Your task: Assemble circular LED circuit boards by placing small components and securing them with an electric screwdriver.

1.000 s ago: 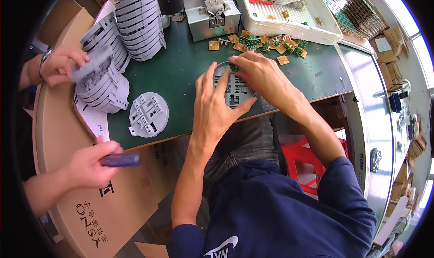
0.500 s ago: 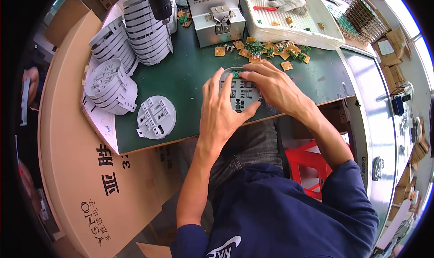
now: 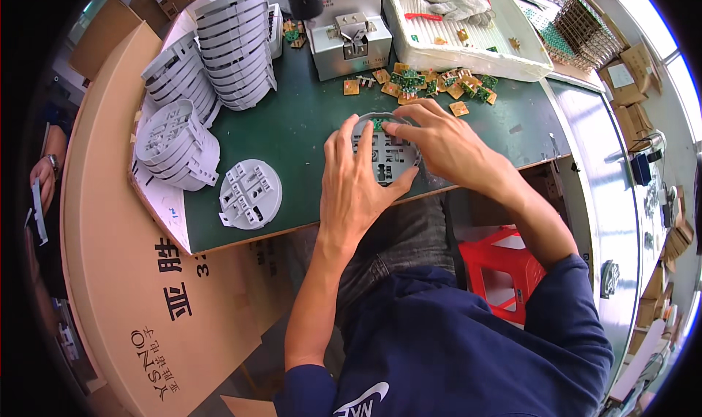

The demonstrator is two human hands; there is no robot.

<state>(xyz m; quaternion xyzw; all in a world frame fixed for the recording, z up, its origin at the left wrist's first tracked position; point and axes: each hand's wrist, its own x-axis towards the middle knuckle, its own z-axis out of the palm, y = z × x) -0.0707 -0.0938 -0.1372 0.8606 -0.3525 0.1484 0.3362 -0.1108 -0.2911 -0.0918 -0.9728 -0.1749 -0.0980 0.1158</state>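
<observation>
A round grey plastic housing [image 3: 398, 152] with slots and raised ribs lies near the table's front edge, between my two hands. My left hand [image 3: 349, 183] grips it, with the fingers along its left rim and the thumb at its near right side. My right hand [image 3: 450, 141] curls over the far right rim, one fingertip by a small green circuit board [image 3: 378, 124] inside the far part of the housing. The fingers partly cover the rim. Left of my hands rests another round grey housing [image 3: 256, 187], its slotted face up.
Stacked grey housings [image 3: 238, 51] stand at the left. Beyond my hands are a metal fixture [image 3: 351, 48], a pile of small boards [image 3: 431, 84] and a white tray [image 3: 504, 65] holding gloves. A large cardboard box [image 3: 124, 293] borders the table; a person's hand [image 3: 45, 176] shows far left.
The right-hand fingertip has shifted slightly, showing more of the green board. Both hands stay on the housing. At far left, the other person's hand has changed position.
</observation>
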